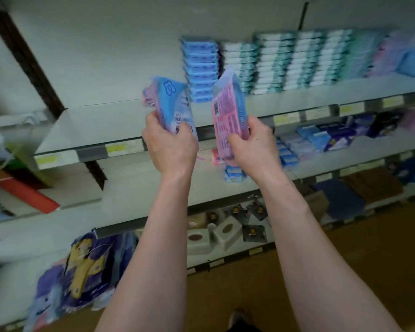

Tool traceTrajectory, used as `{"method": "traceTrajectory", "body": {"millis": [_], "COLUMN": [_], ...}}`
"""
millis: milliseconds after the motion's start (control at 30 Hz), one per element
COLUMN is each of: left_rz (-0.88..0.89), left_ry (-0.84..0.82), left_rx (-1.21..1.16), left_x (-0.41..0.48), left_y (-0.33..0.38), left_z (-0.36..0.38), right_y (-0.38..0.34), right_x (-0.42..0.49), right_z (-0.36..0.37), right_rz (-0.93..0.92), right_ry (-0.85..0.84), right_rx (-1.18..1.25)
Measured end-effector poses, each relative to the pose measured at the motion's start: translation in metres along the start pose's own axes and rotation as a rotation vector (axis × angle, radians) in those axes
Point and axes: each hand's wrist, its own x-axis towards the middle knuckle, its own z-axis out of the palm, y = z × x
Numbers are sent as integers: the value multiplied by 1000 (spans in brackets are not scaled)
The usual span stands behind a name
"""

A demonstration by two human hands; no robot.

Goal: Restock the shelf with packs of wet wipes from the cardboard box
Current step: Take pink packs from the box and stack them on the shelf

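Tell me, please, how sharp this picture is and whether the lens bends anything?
Head view: motion blur smears everything, so the print on the blue pack in the left hand and the pink pack in the right hand is hardly readable; head view: the wide lens slants and bows the shelf edges; the light is dim and even, without glare.

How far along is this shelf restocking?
Done: stacks of blue packs and teal packs fill the right of the grey upper shelf. In hand: the left hand grips blue-fronted soft packs, the right hand a pink-backed soft pack. Left: that shelf's bare left stretch.
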Motion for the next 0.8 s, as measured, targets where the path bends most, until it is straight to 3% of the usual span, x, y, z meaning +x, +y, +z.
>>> {"method": "traceTrajectory", "body": {"millis": [600, 800], "left_rz": [-35, -32], "left_ry": [285, 329], "left_rx": [50, 3], "left_x": [114, 148], "left_y": [-10, -15], "left_z": [51, 48], "right_y": [-16, -25], "right_x": [146, 176], "right_z": [70, 98], "right_rz": [-156, -292], "right_ry": [-279, -270], "right_rx": [62, 73]}}
